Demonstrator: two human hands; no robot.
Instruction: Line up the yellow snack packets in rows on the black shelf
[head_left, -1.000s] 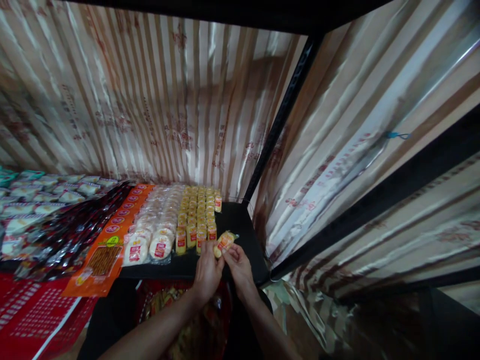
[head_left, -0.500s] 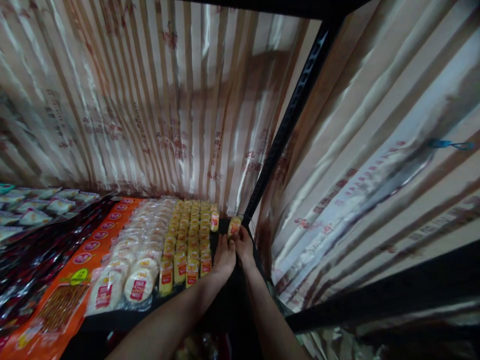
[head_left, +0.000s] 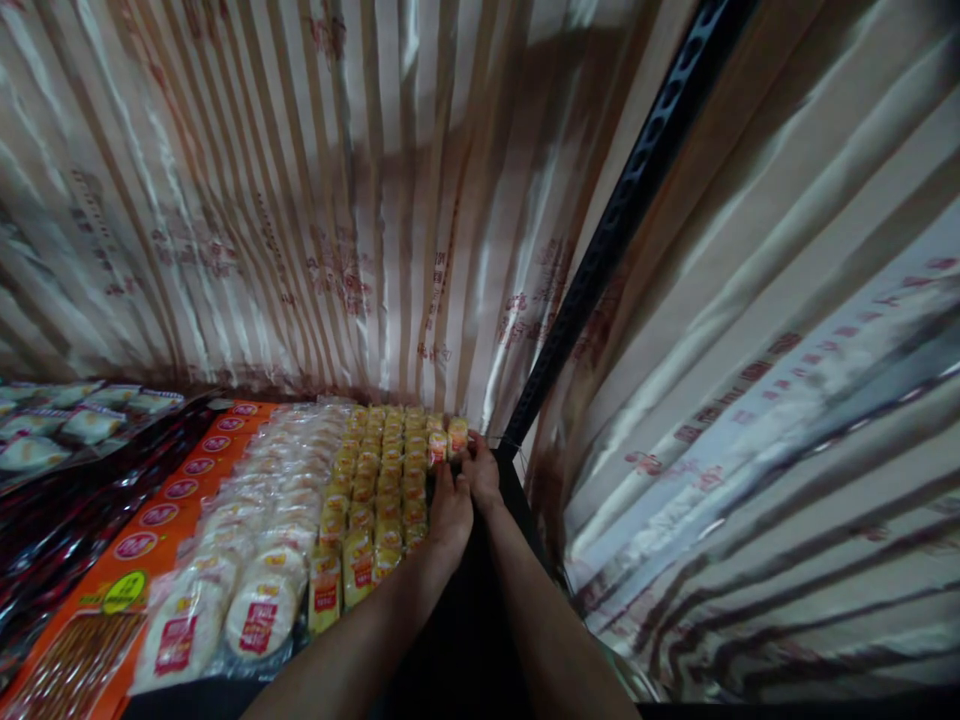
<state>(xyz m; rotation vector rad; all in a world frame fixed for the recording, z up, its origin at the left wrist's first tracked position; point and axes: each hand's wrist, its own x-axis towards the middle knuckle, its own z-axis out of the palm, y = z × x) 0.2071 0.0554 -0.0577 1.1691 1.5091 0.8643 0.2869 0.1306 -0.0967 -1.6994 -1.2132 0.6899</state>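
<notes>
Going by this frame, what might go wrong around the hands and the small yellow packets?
The end packet by the right hand might tip if the fingers nudge it, perhaps jostling its neighbouring packet. In this view the left forearm overlaps the front yellow packets; if it is as close as it looks, it could brush one over.

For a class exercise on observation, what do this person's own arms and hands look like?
The left hand and right hand are ungloved. The left forearm and right forearm are sleeveless, with no watch or bracelet visible; dim light hides finer detail.
</notes>
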